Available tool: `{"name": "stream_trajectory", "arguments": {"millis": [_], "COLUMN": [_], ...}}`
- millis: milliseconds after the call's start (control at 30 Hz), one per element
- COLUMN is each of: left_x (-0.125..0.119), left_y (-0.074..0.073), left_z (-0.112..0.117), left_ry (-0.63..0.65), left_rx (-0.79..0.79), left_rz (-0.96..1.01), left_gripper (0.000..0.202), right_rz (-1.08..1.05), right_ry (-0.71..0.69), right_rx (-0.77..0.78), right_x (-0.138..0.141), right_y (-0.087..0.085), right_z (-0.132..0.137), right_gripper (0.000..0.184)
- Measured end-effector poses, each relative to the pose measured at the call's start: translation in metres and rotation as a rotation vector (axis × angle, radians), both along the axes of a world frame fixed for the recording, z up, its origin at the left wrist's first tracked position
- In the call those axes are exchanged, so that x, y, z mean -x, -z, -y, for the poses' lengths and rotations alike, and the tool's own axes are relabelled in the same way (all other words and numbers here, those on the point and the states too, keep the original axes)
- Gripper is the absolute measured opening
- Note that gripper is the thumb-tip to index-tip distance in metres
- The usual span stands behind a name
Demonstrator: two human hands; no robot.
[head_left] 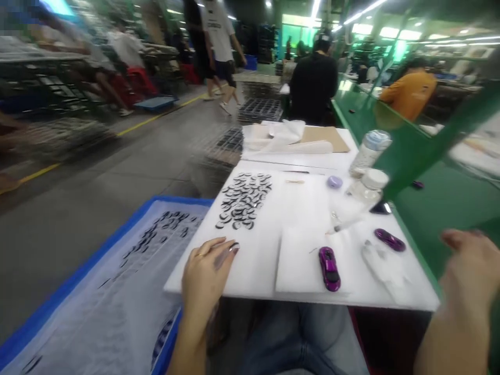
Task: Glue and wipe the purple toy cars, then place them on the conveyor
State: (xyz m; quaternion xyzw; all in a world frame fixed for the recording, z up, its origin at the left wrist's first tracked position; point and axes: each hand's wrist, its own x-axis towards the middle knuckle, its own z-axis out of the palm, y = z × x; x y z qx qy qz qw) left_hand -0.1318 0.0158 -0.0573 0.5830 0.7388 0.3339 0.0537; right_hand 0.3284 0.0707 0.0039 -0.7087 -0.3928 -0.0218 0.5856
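Note:
My left hand (205,276) rests on the near left edge of the white foam board (258,260), with its fingers pinched round a small grey piece (227,253). Just beyond it lies a pile of several small black-and-white round pieces (242,200). A purple toy car (329,268) lies near the board's front edge, and a second purple car (389,239) sits farther right. My right hand (471,273) hovers off the board's right corner, smeared by motion, so its fingers are unclear. A syringe-like applicator (347,225) lies between the two cars.
A blue tray (74,284), lined with a white sheet and scattered with dark parts, sits at my left. Two clear bottles (369,151) and a lavender lump (334,182) stand at the board's far right. A green line (429,208) runs on the right. Several people work or walk beyond.

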Motion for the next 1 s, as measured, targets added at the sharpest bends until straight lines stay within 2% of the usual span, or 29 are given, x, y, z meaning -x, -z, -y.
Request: {"name": "stream_trajectory", "arguments": {"millis": [67, 167, 267, 367, 467, 633, 700, 800, 867, 933, 1000], "left_x": [0.0, 0.002, 0.005, 0.009, 0.011, 0.01, 0.009, 0.006, 0.006, 0.006, 0.007], "left_y": [-0.003, -0.005, -0.006, -0.009, -0.013, -0.022, -0.027, -0.034, -0.037, -0.038, -0.04], "left_z": [0.002, 0.007, 0.015, 0.019, 0.014, -0.002, -0.008, -0.012, -0.012, -0.011, -0.008], "left_ry": [0.008, 0.04, 0.119, 0.175, 0.174, 0.198, 0.205, 0.24, 0.235, 0.203, 0.169], "left_rx": [0.024, 0.026, 0.047, 0.127, 0.192, 0.293, 0.31, 0.322, 0.331, 0.328, 0.321], "left_rz": [-0.038, -0.054, -0.079, -0.092, -0.122, -0.165, -0.157, -0.144, -0.144, -0.145, -0.137], "left_gripper": [0.028, 0.025, 0.025, 0.027, 0.035, 0.038, 0.038, 0.036, 0.036, 0.036, 0.036], "right_rz": [0.122, 0.209, 0.201, 0.102, -0.076, -0.239, -0.248, -0.24, -0.226, -0.108, 0.123], "right_ry": [-0.229, -0.398, -0.457, -0.537, -0.544, -0.434, -0.333, -0.085, -0.012, -0.087, -0.238], "right_rx": [0.247, 0.417, 0.493, 0.502, 0.443, 0.321, 0.217, -0.077, -0.252, -0.344, -0.359], "right_x": [0.016, 0.041, 0.059, 0.063, 0.06, 0.045, 0.035, 0.023, 0.025, 0.036, 0.054], "right_y": [-0.013, -0.013, 0.0, 0.008, 0.011, 0.017, 0.014, -0.006, -0.026, -0.048, -0.067], "right_z": [-0.001, 0.001, 0.008, 0.015, 0.016, 0.021, 0.024, 0.021, 0.013, -0.001, -0.019], "right_gripper": [0.023, 0.034, 0.041, 0.032, 0.027, 0.032, 0.033, 0.032, 0.035, 0.037, 0.033]}}
